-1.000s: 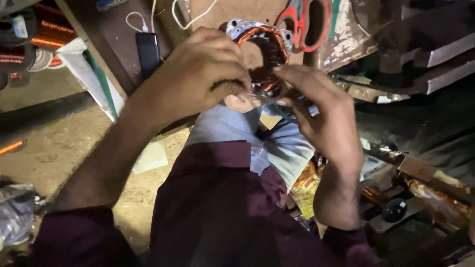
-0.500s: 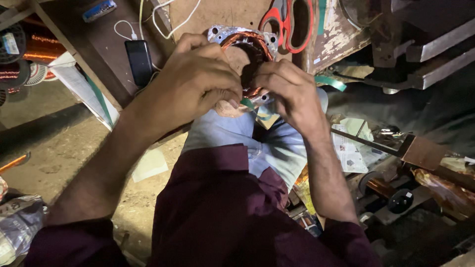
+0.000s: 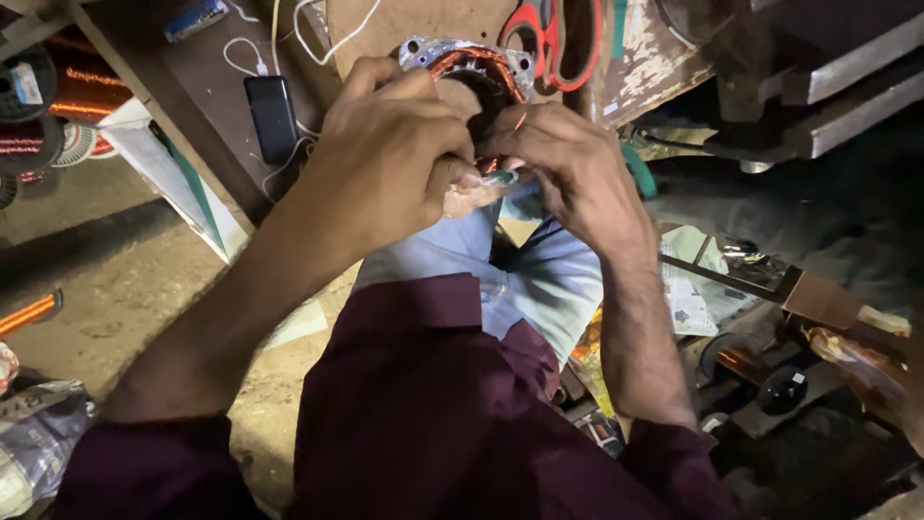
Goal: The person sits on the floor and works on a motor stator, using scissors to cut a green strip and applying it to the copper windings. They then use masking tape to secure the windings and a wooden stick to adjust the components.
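A round metal motor stator (image 3: 472, 65) with copper wire windings rests on my knees, its silver frame showing above my fingers. My left hand (image 3: 390, 154) curls over its left side and grips it. My right hand (image 3: 568, 169) presses against the stator's lower right edge, fingertips pinched at the copper winding. Both hands hide most of the stator's lower half. My legs in light blue trousers (image 3: 539, 279) and my maroon shirt (image 3: 433, 414) fill the middle of the view.
Red-handled scissors (image 3: 544, 39) lie on a wooden board behind the stator. A black phone (image 3: 272, 116) on a white cable lies left. Copper wire spools (image 3: 38, 106) stand far left. Metal parts and paper (image 3: 751, 318) clutter the right; dirt floor (image 3: 87, 279) at left.
The view has shifted slightly, so the stator and hands sit a little higher. My right hand has moved closer to my left at the stator's lower edge.
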`<state>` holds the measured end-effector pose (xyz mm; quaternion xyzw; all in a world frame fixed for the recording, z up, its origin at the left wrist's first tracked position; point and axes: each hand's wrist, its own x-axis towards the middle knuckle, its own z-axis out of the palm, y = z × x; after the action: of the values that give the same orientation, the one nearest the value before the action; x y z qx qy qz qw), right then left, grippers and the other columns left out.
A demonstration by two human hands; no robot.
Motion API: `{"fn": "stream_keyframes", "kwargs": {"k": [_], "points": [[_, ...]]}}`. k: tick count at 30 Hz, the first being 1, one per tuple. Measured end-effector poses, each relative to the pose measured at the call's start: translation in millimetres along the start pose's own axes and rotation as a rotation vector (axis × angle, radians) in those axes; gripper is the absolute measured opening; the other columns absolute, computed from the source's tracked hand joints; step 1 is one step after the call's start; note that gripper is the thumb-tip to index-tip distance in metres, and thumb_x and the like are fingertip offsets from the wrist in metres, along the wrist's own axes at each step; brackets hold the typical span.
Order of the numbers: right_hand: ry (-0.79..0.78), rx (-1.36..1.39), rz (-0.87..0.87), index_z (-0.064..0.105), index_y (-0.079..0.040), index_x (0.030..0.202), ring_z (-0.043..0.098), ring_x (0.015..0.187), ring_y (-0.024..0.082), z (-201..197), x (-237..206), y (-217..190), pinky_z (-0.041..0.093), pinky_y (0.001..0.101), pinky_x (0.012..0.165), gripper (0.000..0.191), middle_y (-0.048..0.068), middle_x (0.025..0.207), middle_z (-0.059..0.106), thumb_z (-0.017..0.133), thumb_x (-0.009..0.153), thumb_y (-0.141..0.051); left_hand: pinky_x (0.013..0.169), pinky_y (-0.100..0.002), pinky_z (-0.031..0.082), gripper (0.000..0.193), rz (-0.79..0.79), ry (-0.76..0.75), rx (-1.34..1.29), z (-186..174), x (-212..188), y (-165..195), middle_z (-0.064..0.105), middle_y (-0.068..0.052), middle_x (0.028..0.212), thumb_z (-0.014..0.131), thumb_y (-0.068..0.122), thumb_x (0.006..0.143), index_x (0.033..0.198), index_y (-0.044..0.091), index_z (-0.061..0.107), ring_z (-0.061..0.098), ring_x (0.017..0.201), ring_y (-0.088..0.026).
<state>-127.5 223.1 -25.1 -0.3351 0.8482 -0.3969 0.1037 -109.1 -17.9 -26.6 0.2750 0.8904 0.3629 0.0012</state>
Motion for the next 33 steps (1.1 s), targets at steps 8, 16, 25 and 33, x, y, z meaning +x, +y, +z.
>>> {"fn": "stream_keyframes", "kwargs": {"k": [8, 16, 25, 33], "points": [[0.317, -0.258, -0.110, 0.077, -0.007, 0.115, 0.064, 0.105, 0.029, 11, -22, -25, 0.051, 0.0431, 0.093, 0.039, 0.009, 0.109, 0.069, 0.080, 0.077, -0.004, 0.114, -0.045, 0.045, 0.010, 0.099, 0.203, -0.168, 11, -24, -13, 0.074, -0.003, 0.107, 0.081, 0.020, 0.094, 0.101, 0.013, 0.079, 0.065, 0.115, -0.022], [0.605, -0.256, -0.056, 0.076, -0.002, 0.104, 0.064, 0.098, 0.030, 51, -46, -23, 0.053, 0.0408, 0.088, 0.029, 0.009, 0.100, 0.071, 0.079, 0.076, 0.004, 0.115, -0.040, 0.041, 0.011, 0.286, 0.170, 0.123, 40, -35, -54, 0.078, 0.013, 0.110, 0.083, 0.019, 0.103, 0.093, 0.020, 0.078, 0.065, 0.114, -0.008], [0.891, 0.502, 0.593, 0.073, 0.002, 0.107, 0.060, 0.083, 0.006, 77, -42, -8, 0.048, 0.0212, 0.075, 0.012, 0.001, 0.092, 0.069, 0.072, 0.104, -0.010, 0.117, -0.048, 0.026, 0.017, 0.109, 0.258, 0.383, 58, -45, 22, 0.075, 0.004, 0.119, 0.080, 0.030, 0.107, 0.103, 0.016, 0.073, 0.060, 0.127, -0.013], [0.912, 0.616, 0.486, 0.065, 0.004, 0.121, 0.068, 0.092, 0.010, 67, -45, -12, 0.059, 0.0248, 0.083, 0.024, 0.007, 0.104, 0.071, 0.073, 0.099, -0.004, 0.119, -0.065, 0.029, 0.031, 0.065, 0.229, 0.362, 55, -38, 37, 0.069, 0.002, 0.130, 0.067, 0.019, 0.103, 0.133, 0.022, 0.073, 0.060, 0.126, -0.016]]}}
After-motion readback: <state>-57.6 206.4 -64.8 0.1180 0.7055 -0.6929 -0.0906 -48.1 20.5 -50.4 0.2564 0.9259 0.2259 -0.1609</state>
